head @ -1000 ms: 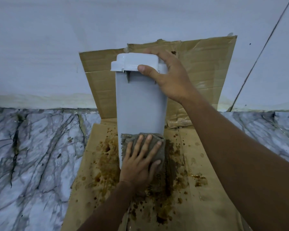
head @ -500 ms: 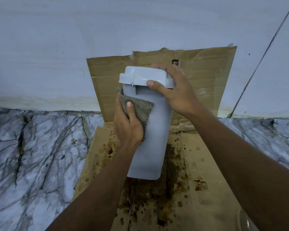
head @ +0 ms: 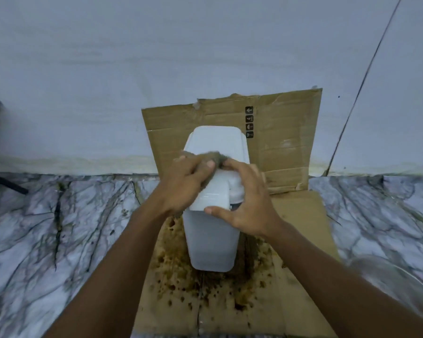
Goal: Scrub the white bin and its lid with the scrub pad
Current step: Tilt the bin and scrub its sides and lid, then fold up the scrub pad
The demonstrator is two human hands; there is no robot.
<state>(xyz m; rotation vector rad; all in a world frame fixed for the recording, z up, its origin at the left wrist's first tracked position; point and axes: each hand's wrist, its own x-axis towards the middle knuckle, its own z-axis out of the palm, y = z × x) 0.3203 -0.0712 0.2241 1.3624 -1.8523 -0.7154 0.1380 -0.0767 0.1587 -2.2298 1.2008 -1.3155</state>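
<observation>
The tall white bin (head: 211,242) stands upright on stained cardboard, its white lid (head: 217,142) on top and facing me. My left hand (head: 185,181) presses the grey scrub pad (head: 214,159) onto the lid's near half, fingers curled over the pad. From the right, my right hand (head: 248,203) holds the bin at the lid's front rim, thumb on the near edge and fingers spread over the lid's right side. The pad is partly hidden under both hands.
A flattened cardboard sheet (head: 300,264) with brown stains (head: 181,272) lies on the marbled floor (head: 47,240); another cardboard piece (head: 286,137) leans on the pale wall. A clear curved object (head: 401,284) shows at the lower right. A dark rod (head: 5,182) lies far left.
My left hand moved the pad from the bin's lower side up its wall and onto the lid. My right hand shifted from the lid's top to its front right rim.
</observation>
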